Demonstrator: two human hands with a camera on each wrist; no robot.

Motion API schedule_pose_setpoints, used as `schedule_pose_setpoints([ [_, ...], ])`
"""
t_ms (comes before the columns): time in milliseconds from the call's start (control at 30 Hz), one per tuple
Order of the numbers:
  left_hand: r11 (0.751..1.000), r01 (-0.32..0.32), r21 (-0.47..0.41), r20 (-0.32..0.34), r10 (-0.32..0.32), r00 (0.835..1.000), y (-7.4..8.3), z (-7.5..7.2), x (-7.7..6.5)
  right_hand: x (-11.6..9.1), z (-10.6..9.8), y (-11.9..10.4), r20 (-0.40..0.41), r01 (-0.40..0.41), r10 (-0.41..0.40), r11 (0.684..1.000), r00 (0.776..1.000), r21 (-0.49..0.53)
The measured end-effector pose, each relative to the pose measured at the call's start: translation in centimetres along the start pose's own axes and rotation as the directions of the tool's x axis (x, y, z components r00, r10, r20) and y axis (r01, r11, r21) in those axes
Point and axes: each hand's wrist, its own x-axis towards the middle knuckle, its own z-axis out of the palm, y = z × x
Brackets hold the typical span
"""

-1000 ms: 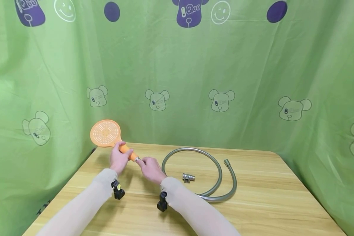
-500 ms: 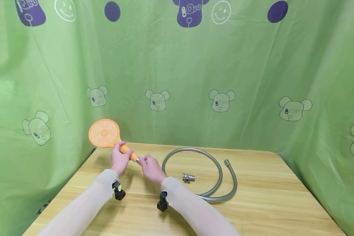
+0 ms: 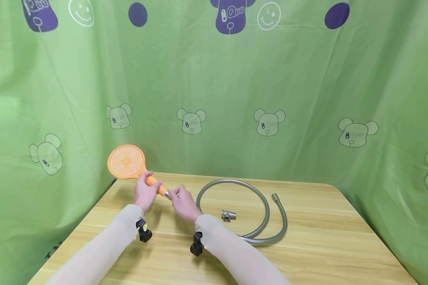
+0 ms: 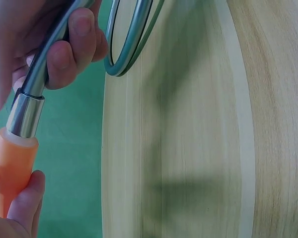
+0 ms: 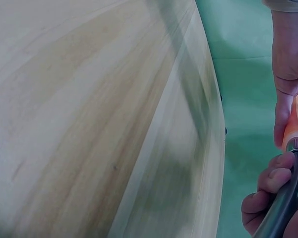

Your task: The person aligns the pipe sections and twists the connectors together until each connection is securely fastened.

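Observation:
An orange shower head [image 3: 126, 161] with a round perforated face is held up over the table's far left corner. My left hand [image 3: 145, 192] grips its handle [image 4: 13, 161], thumb along the side. A metal end fitting [image 4: 26, 115] of the grey shower hose [image 4: 47, 59] meets the bottom of that handle. Just below this joint, my right hand [image 3: 184, 202] grips the hose, its fingers curled round it. In the right wrist view the hose [image 5: 283, 208] runs through the right fingers [image 5: 275, 179] toward the orange handle.
The rest of the hose [image 3: 265, 213] lies in a loop on the wooden table [image 3: 324, 237], its free end [image 3: 274, 196] at the right. Inside the loop sits a small chrome tee fitting [image 3: 228, 215]. A green curtain [image 3: 221, 150] hangs behind and at both sides.
The right fingers have shifted slightly at the joint, and more of the metal fitting shows. The shower head has tilted a little to the left. The left hand keeps its grip.

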Motion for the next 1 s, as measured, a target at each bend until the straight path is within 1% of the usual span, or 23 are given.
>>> schedule_pose_setpoints([
  [100,1.000,-0.004,0.001,-0.007,0.004,1.000,0.01,0.00,-0.07,-0.11,-0.01,0.04,-0.003,0.005,-0.005,1.000,1.000,0.008],
  [233,1.000,0.007,-0.014,0.000,-0.007,1.000,0.00,0.00,-0.12,-0.15,0.04,0.12,-0.001,0.011,-0.011,1.000,1.000,0.005],
  [600,1.000,-0.001,0.016,-0.013,0.001,1.000,0.08,-0.02,0.01,-0.02,0.03,0.02,0.006,0.023,-0.023,0.998,1.000,-0.055],
  [767,1.000,-0.001,0.025,-0.009,0.001,1.000,0.07,-0.04,-0.09,0.11,-0.10,-0.19,0.026,0.023,-0.021,0.997,0.999,-0.078],
  [900,1.000,-0.003,0.025,-0.010,0.003,1.000,0.03,-0.02,-0.03,0.11,-0.11,-0.28,0.032,0.016,-0.014,0.997,0.999,-0.077],
  [1000,0.999,-0.007,0.034,-0.014,0.008,1.000,0.05,-0.03,-0.01,0.00,-0.08,-0.26,0.033,0.006,-0.004,0.999,0.999,-0.049],
])
